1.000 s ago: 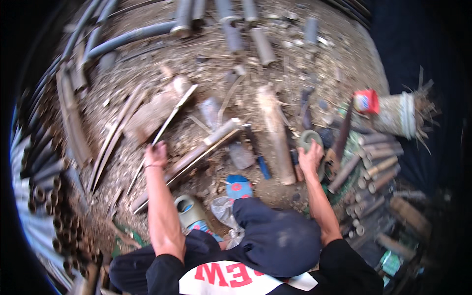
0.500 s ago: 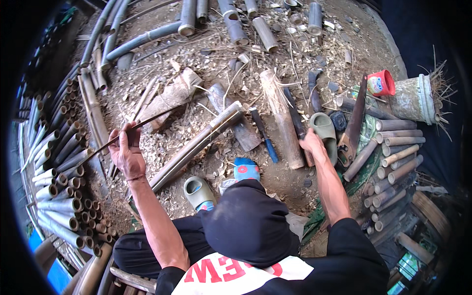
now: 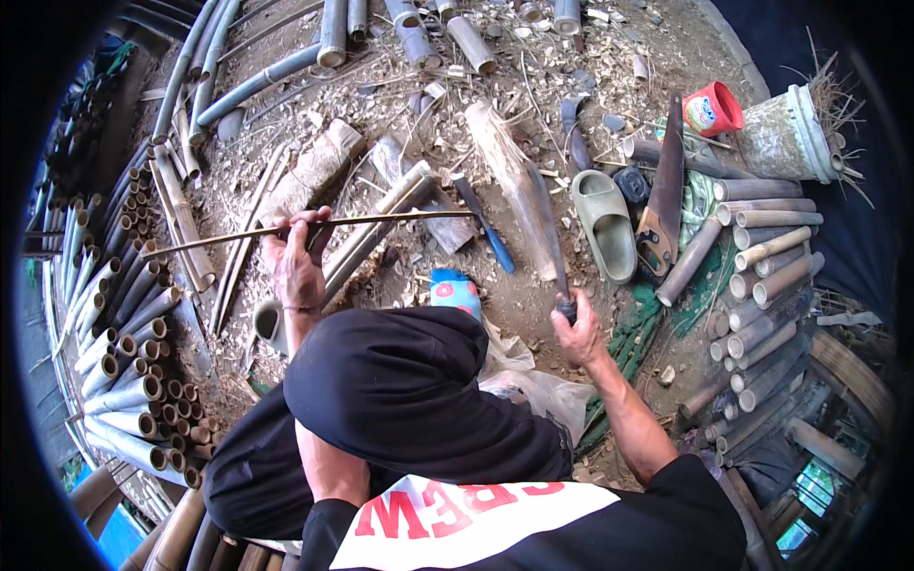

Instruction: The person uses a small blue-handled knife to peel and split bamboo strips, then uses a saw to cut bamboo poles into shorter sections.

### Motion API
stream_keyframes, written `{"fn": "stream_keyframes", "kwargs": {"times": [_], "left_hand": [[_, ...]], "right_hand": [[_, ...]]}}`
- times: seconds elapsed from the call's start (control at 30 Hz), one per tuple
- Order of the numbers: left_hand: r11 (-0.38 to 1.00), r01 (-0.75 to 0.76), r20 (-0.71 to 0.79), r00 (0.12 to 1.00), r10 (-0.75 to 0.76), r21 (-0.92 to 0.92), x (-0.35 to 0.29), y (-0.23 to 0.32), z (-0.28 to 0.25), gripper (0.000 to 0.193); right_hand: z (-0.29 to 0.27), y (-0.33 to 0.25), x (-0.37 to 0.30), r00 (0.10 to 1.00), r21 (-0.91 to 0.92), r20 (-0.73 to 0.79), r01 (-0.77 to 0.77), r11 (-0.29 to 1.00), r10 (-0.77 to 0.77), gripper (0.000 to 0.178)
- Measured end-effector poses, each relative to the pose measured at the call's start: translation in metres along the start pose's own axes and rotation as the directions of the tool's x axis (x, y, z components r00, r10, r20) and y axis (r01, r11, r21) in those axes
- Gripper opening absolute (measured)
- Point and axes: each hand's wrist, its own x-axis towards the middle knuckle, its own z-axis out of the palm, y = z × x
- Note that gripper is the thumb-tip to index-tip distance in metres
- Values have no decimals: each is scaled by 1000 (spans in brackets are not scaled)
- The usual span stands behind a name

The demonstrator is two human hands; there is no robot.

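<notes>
My left hand (image 3: 297, 266) is closed on a thin bamboo strip (image 3: 390, 218), which runs nearly level out to both sides of it, in front of my raised knee. In my right hand (image 3: 581, 333) is the dark handle of a long knife (image 3: 545, 211). Its blade points away from me, over the edge of a pale, frayed wooden log (image 3: 505, 171). Between the hands, on the ground, lie a split bamboo pole (image 3: 381, 214) and a blue-handled blade tool (image 3: 490, 236). The strip's right end passes above these.
Right of the knife are an olive slipper (image 3: 606, 228), a handsaw (image 3: 662, 195), a red container (image 3: 714, 109) and a dirty white bucket (image 3: 785, 133). Cut bamboo tubes are stacked at left (image 3: 133, 390) and right (image 3: 771, 276). Shavings cover the ground (image 3: 419, 95).
My right hand has lifted the knife from beside the log and drawn it toward me. My left hand has shifted right, and the strip has swung closer to level. My knee has come up.
</notes>
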Motion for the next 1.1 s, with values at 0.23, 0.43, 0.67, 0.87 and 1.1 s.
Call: {"fn": "stream_keyframes", "kwargs": {"times": [0.23,0.43,0.67,0.87,1.1], "left_hand": [[980,-88,-57,993,99,176,-2,-26,-8,13],[974,-137,-44,988,147,181,-7,-31,-17,13],[955,-220,3,975,224,201,-18,-22,-20,13],[967,-199,2,980,201,160,-21,-43,-3,15],[984,-176,-111,978,177,16,-14,-37,-38,18]], "right_hand": [[35,-17,-13,999,-222,54,17,975,-5,41],[50,-21,-8,995,-288,89,78,955,-55,39],[50,-50,-9,975,-76,85,210,975,-204,39],[52,5,9,987,-407,142,-10,913,75,37],[49,-55,0,976,11,28,217,976,-217,33]]}}
